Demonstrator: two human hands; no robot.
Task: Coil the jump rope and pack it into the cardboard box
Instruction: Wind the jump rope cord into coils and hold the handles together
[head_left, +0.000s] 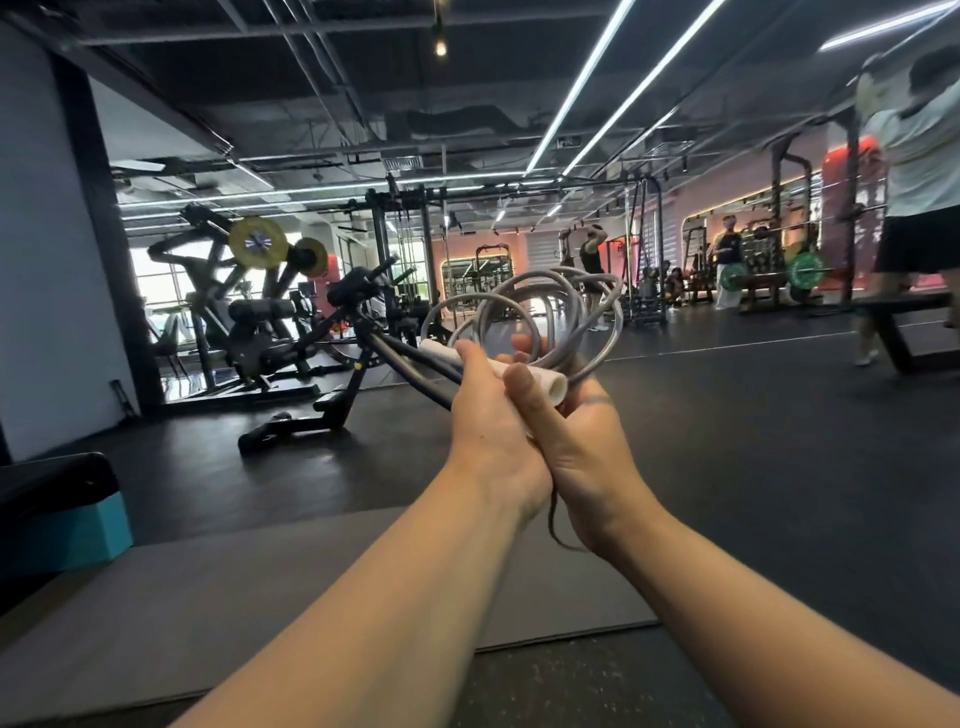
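A grey jump rope (605, 332) stands coiled in several loops above my hands, held out at chest height. Its white handles (553, 385) lie together across my palms. My left hand (491, 431) grips the handles from the left, thumb on top. My right hand (576, 436) curls round them from the right, pressed against the left hand. A thin dark strand (553, 519) hangs down between my wrists. No cardboard box shows in the head view.
A grey floor mat (260, 613) lies below my arms on dark rubber flooring. A black and teal step box (62, 519) sits at the left. A black exercise bench (332, 374) stands ahead left. A person (914, 171) stands at the right by another bench.
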